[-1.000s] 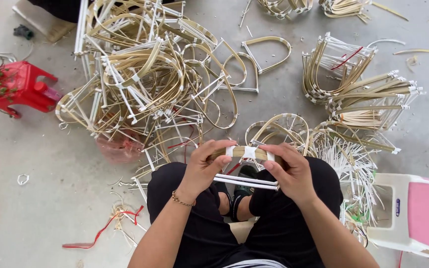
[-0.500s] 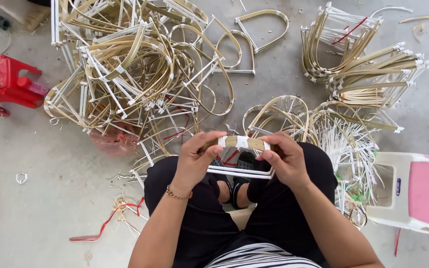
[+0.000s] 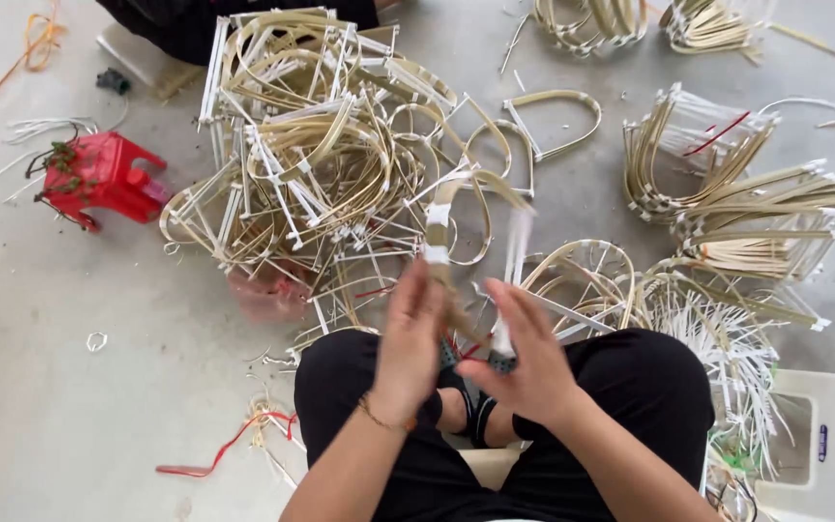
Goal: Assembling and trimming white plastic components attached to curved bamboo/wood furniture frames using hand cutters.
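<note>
both hands, left hand (image 3: 408, 343) and right hand (image 3: 524, 362), clamp a blurred bamboo frame (image 3: 456, 232) upright above the heap (image 3: 321, 164), apparently mid-assembly; next calls for a steady grip.

Tan bamboo frame (image 3: 446, 232) with white joints — same tan-and-white in the frame pile (image 3: 330, 164). Red plastic stool (image 3: 103, 179), grey concrete floor (image 3: 69, 406), black trousers (image 3: 630, 406) — red ribbon (image 3: 224, 449).

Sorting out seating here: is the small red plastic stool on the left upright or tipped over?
Tipped over: the red stool lies on its side on the concrete floor, legs pointing sideways.
</note>
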